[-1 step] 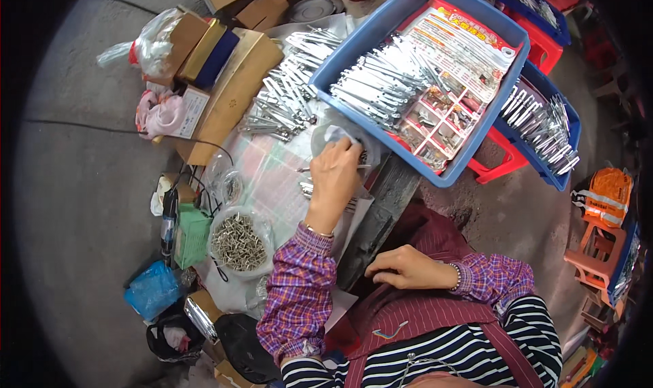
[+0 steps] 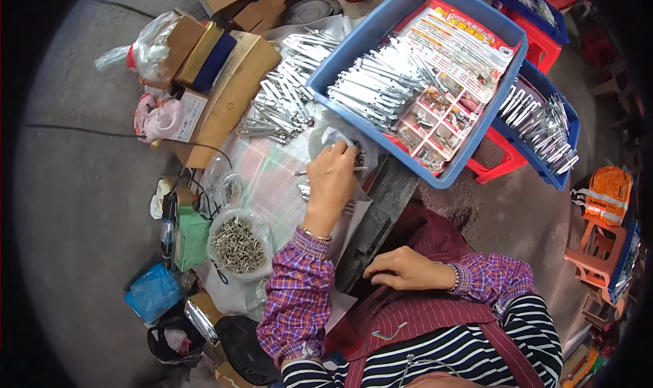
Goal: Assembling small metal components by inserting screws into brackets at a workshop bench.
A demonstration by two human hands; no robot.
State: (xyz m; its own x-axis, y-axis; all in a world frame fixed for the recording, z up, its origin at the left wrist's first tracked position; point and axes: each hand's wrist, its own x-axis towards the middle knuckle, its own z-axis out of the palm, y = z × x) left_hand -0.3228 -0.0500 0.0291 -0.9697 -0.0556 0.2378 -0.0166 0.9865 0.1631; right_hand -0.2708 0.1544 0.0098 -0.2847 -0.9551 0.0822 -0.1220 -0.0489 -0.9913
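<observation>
Holding my left hand [image 2: 331, 170] at the plastic bowl [image 2: 316, 141], twelve o'clock, grip hidden, I could tip it by pressing its rim; my right hand [image 2: 403, 268], five o'clock, lies slack, thumb apart.

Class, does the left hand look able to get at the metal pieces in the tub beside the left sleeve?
Probably yes: the tub stands open, nothing visibly covers the metal pieces, though the left hand is at another container and must first leave it.

grey flr [image 2: 81, 197] | dk wood bench edge [image 2: 382, 208], ctr | red stools [image 2: 511, 159], upper R | orange-brn stool [image 2: 590, 264], far R
</observation>
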